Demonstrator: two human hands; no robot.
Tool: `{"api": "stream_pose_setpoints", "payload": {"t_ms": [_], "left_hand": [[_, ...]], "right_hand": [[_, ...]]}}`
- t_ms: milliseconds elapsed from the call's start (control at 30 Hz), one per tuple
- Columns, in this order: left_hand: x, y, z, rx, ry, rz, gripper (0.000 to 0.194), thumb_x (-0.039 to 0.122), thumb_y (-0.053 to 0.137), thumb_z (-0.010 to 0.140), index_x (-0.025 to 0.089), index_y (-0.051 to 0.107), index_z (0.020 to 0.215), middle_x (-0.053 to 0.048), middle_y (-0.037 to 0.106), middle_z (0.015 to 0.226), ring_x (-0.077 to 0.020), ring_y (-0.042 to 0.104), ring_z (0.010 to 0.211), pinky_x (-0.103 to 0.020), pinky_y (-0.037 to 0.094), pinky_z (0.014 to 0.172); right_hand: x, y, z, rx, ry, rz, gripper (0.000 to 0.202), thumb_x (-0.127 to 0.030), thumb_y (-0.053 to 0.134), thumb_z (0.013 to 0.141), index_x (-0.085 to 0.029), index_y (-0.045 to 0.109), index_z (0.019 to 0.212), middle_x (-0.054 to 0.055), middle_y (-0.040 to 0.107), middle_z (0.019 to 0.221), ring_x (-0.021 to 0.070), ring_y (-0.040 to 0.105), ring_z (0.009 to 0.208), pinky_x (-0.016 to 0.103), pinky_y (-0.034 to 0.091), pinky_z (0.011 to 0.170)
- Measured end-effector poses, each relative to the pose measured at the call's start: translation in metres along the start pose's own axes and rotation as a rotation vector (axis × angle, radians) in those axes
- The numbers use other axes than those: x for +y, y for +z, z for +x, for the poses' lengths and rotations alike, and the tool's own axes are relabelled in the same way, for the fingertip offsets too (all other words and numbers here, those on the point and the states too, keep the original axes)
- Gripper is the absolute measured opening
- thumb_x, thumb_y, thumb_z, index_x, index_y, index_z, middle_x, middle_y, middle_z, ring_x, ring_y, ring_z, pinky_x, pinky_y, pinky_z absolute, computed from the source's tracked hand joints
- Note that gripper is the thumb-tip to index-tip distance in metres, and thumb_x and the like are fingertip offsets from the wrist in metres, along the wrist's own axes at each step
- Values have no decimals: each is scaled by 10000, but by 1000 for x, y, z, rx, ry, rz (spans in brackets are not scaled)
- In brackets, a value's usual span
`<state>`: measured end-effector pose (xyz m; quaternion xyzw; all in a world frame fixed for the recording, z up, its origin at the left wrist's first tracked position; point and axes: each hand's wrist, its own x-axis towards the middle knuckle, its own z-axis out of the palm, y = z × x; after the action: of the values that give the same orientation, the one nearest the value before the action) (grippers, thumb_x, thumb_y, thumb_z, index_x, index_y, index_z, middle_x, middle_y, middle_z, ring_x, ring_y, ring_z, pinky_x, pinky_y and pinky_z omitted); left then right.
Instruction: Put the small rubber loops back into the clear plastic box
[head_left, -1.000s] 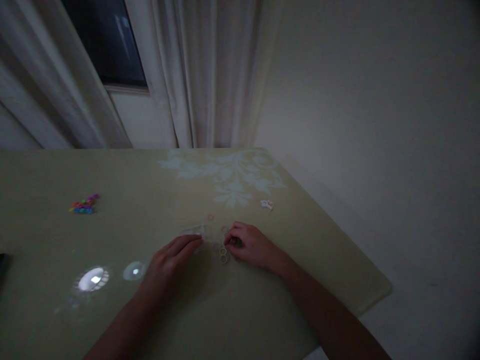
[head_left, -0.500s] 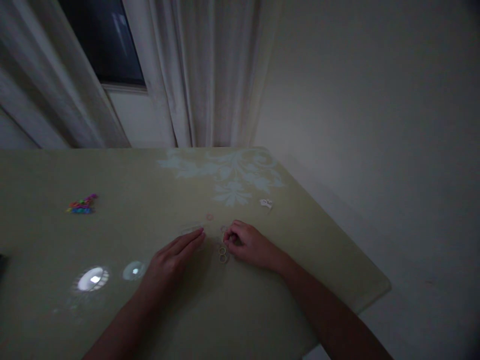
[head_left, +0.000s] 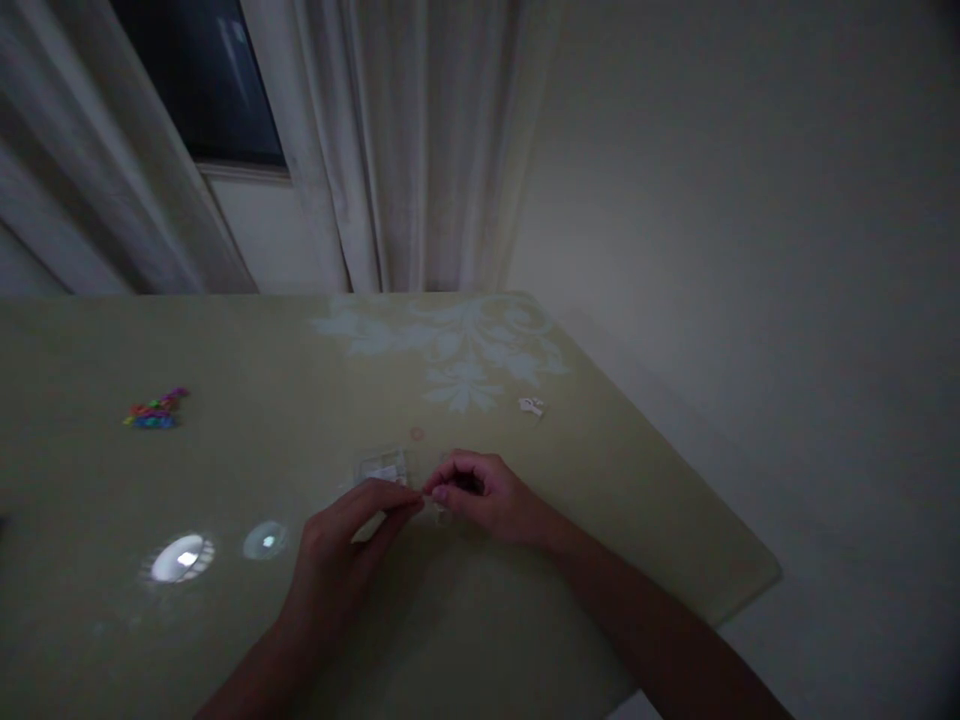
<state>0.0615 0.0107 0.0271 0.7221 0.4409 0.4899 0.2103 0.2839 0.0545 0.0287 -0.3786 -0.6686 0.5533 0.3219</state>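
Note:
My left hand [head_left: 349, 530] has its thumb and fingertips pinched together near the middle of the table. Its tips meet those of my right hand [head_left: 491, 495], which is also pinched. Whatever sits between the fingertips is too small to make out. Just beyond my left fingers lies a clear box [head_left: 382, 465], partly covered by them. Small rings [head_left: 444, 516] lie on the table beneath my right thumb, partly hidden. A thin pinkish ring [head_left: 418, 434] rests a little farther back.
The pale green table [head_left: 480, 630] has its right edge running diagonally. Small colourful pieces [head_left: 156, 412] are heaped at the left. A little white item [head_left: 532, 406] lies behind my right hand. Curtains [head_left: 427, 150] hang beyond.
My left hand has risen slightly and moved right, its fingers now pinched, uncovering more of the clear box. My right hand has moved a little left, and the fingertips of both hands now meet.

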Motion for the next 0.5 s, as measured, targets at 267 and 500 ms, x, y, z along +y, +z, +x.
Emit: {"api": "stream_pose_setpoints", "payload": {"t_ms": [267,500], "left_hand": [[-4,-4,3,23,-153,-16,131,275,714,916,298,840,946,29,866,910,-183,830,805,-239,638,734],[0,-7,3,46,-193,-23,67,303,790,842,305,852,868,36,856,829,-170,808,718,-215,615,683]], "right_hand": [[7,-14,5,-11,-67,-500,77,-153,844,801,-179,816,867,-16,616,785,113,572,712,226,405,675],[7,-9,4,-73,-76,-561,55,-137,818,805,-147,791,852,-12,612,782,113,556,689,228,389,651]]}}
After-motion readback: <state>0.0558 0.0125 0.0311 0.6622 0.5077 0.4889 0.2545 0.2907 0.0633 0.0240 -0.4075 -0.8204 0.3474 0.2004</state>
